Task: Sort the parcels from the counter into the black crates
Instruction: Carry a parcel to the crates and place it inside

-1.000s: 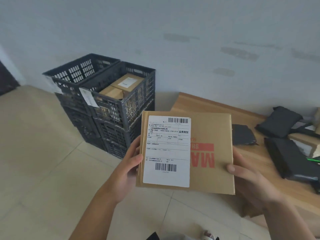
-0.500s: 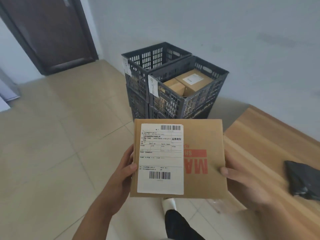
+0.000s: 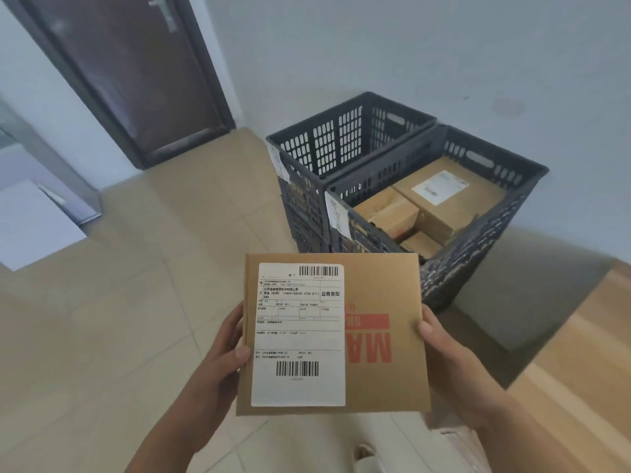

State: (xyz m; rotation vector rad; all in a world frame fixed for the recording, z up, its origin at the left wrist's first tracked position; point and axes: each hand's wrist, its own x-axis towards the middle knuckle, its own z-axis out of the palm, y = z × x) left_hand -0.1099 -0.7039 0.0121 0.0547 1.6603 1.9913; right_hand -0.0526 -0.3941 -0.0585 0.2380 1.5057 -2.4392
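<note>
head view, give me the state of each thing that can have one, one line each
cardboard parcel: held off the floor, label side up
left hand: grips the parcel's left edge
right hand: grips the parcel's right edge
right crate: holds cardboard boxes
left crate: contents hidden
door: closed

Soft, even, rather dim daylight; a bluish cast is seen on the wall (image 3: 444, 56). No glare noted. A broad soft shadow is thrown on the wall and floor right of centre, beside the crates (image 3: 392, 172). Strong wide-angle bending is seen at the edges: the door (image 3: 129, 73) upper left leans. Label (image 3: 298, 332) print is resolved only in part; slight softness throughout.
</note>
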